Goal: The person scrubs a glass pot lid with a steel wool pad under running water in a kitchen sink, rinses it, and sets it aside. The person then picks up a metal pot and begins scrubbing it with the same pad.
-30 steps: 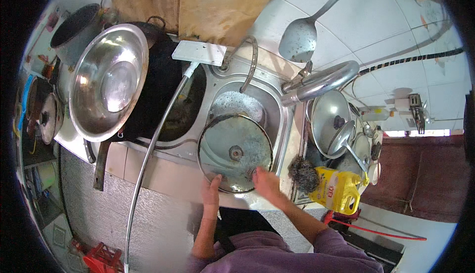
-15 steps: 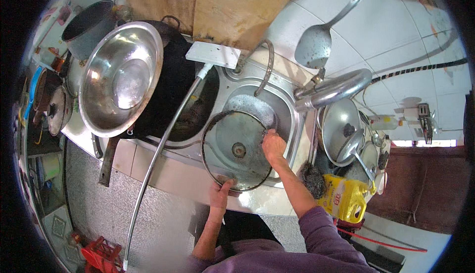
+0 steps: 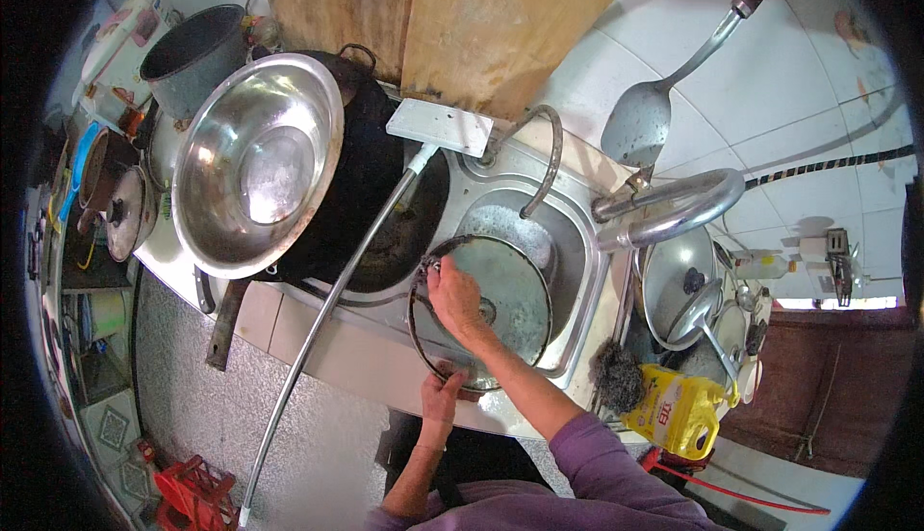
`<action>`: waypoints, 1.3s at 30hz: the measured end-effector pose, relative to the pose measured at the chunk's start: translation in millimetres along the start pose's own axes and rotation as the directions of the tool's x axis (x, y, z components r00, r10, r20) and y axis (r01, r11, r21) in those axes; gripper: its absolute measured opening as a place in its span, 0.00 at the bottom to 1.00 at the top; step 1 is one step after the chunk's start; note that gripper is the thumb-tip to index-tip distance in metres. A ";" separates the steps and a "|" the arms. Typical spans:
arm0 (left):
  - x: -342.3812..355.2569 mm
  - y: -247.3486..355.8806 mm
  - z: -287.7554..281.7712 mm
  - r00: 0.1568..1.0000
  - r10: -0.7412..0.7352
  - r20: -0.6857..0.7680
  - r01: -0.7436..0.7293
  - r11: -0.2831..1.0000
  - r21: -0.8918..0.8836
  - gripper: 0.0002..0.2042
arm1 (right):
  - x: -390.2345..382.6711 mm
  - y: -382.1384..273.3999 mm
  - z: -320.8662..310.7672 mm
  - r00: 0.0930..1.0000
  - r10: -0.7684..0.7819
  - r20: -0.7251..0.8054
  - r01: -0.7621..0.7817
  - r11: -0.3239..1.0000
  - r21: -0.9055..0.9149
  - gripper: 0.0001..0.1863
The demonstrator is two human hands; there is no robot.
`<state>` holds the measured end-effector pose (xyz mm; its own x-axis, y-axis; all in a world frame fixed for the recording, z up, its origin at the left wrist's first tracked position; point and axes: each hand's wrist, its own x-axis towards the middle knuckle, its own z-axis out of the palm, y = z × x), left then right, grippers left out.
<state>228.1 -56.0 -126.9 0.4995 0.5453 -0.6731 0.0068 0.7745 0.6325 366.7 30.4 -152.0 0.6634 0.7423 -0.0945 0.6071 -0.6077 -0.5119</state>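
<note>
A: Where is the lid [image 3: 520, 285] held?

B: It is held over the near part of the sink [image 3: 576, 290], with its near rim brought over the edge of the surface [image 3: 371, 348].

A: How is it gripped?

B: Its near rim is grasped by the left hand [image 3: 443, 406], whose fingers are clamped on the edge. The right hand [image 3: 455, 300] is reached across the glass to the left rim. Its fingers are curled at something small and dark; whether they are closed on that or on the rim cannot be told.

A: What is seen round about?

B: Suds [image 3: 510, 228] are seen in the sink beyond the lid. At the right, the tap [image 3: 674, 211] is angled toward the sink, and a yellow jug [image 3: 664, 414] is placed beside the steel wool [image 3: 619, 375]. At the left, a steel basin [image 3: 260, 165] is tilted, and the sink's left side is crossed by a pole [image 3: 351, 276].
</note>
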 end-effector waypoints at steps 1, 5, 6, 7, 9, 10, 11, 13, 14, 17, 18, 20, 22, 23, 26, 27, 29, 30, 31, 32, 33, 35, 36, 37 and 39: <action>0.9 -2.1 0.3 1.000 -0.006 -0.003 0.006 1.000 -0.013 0.05 | 9.2 3.8 -2.1 0.999 0.038 -0.026 -0.038 0.999 0.008 0.12; 14.1 -11.4 -0.2 0.997 -0.067 0.047 0.066 0.998 0.007 0.05 | 57.2 50.4 -10.8 0.971 0.147 -0.186 -0.156 0.987 -0.032 0.11; 18.2 -15.9 -2.8 0.994 -0.087 0.062 0.085 0.996 0.025 0.06 | 53.0 49.0 -9.4 0.972 0.147 -0.186 -0.154 0.988 -0.024 0.11; 13.0 -23.7 -3.8 0.997 -0.038 0.066 0.042 0.997 -0.067 0.07 | 47.0 47.8 -8.2 0.971 0.147 -0.186 -0.152 0.988 -0.015 0.11; 9.9 -19.6 -1.8 0.998 0.002 0.056 0.002 0.997 -0.073 0.08 | 11.1 25.2 3.5 0.992 0.065 -0.112 -0.069 0.997 -0.033 0.11; 7.8 -18.5 0.0 0.998 0.018 0.056 -0.014 0.997 -0.079 0.08 | -0.4 16.7 3.3 0.997 0.026 -0.076 -0.029 0.999 -0.046 0.11; 7.5 -18.8 -0.4 0.999 0.011 0.052 -0.008 0.998 -0.063 0.08 | 0.2 15.5 -0.4 0.998 0.051 -0.028 -0.053 0.996 -0.067 0.12; 6.9 -19.5 -2.2 0.999 -0.003 0.039 0.004 1.000 -0.030 0.08 | 9.3 16.5 -9.7 0.992 0.103 0.071 -0.094 0.989 -0.111 0.13; 7.0 -18.1 0.6 1.000 -0.015 0.023 0.016 1.000 -0.020 0.08 | 22.9 25.9 -17.9 0.984 0.169 0.051 -0.162 0.981 -0.107 0.13; 8.8 -17.8 9.0 0.999 -0.043 0.013 0.043 0.999 0.010 0.08 | 49.9 51.8 -33.7 0.950 0.313 0.009 -0.311 0.945 -0.097 0.13; 10.9 -23.4 4.4 0.999 -0.044 0.027 0.043 0.999 0.021 0.08 | 45.4 48.6 -29.3 0.946 0.323 0.009 -0.321 0.942 -0.095 0.13; 12.8 -25.0 -0.8 0.999 -0.032 0.044 0.032 0.999 0.002 0.07 | 24.6 33.6 -12.5 0.979 0.206 -0.005 -0.206 0.978 -0.021 0.13; 6.9 -25.2 -0.3 0.999 -0.027 0.039 0.030 0.997 -0.071 0.07 | -2.5 0.2 -0.6 0.997 0.069 -0.032 -0.070 0.997 -0.045 0.12; 6.9 -31.2 -4.3 0.999 -0.044 0.005 0.045 0.997 -0.064 0.06 | -2.6 7.2 -0.5 0.999 0.042 -0.022 -0.044 0.998 -0.052 0.12; 1.0 -9.7 3.4 0.998 -0.057 0.012 0.057 0.998 0.008 0.06 | 27.1 67.5 -10.1 0.991 0.132 -0.022 -0.134 0.979 -0.156 0.08; -1.2 -8.5 6.7 0.998 -0.055 0.007 0.056 0.996 -0.071 0.06 | 36.4 87.5 -18.7 0.994 0.102 -0.035 -0.108 0.958 -0.266 0.09; -1.6 -6.8 7.9 0.999 -0.034 0.036 0.037 0.995 -0.089 0.06 | 34.5 121.4 -33.2 0.997 0.033 -0.075 -0.063 0.897 -0.438 0.11; -0.9 -5.1 7.9 0.999 -0.020 0.050 0.025 0.995 -0.099 0.07 | 30.6 131.3 -38.1 0.994 -0.016 -0.108 -0.040 0.869 -0.493 0.10; -0.1 -5.9 7.3 0.998 0.005 0.055 -0.002 0.998 -0.061 0.07 | 25.6 141.1 -43.3 0.988 -0.065 -0.139 -0.022 0.836 -0.548 0.10; 0.1 -7.6 6.1 0.999 0.008 0.031 -0.006 0.999 -0.040 0.07 | 15.1 145.9 -48.7 0.991 -0.075 -0.111 -0.001 0.823 -0.568 0.08; 2.2 -9.0 6.2 1.000 0.010 0.010 -0.010 1.000 -0.020 0.07 | 3.6 150.6 -54.7 0.993 -0.083 -0.084 0.018 0.809 -0.587 0.07; 13.0 -29.5 -1.5 0.997 0.075 -0.036 -0.071 0.992 0.106 0.07 | -17.6 161.1 -69.6 0.997 -0.059 -0.057 0.011 0.779 -0.627 0.05; 11.8 -16.5 -2.6 0.998 0.048 0.038 -0.051 0.994 0.094 0.08 | -31.1 157.5 -82.4 1.000 -0.002 -0.011 -0.005 0.806 -0.592 0.06; 6.8 -11.1 0.5 0.999 0.024 0.031 -0.025 1.000 0.016 0.08 | -50.2 158.8 -91.7 0.994 0.087 0.061 -0.034 0.804 -0.594 0.05; 4.4 -4.7 2.8 1.000 -0.011 0.029 0.013 0.999 -0.049 0.08 | -85.6 149.8 -109.7 0.972 0.172 0.157 -0.048 0.807 -0.588 0.05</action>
<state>232.7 -58.1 -131.7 0.5241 0.5271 -0.6689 -0.0297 0.7963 0.6042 448.9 -155.1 -126.9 0.6807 0.6617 -0.3144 0.7158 -0.6921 0.0932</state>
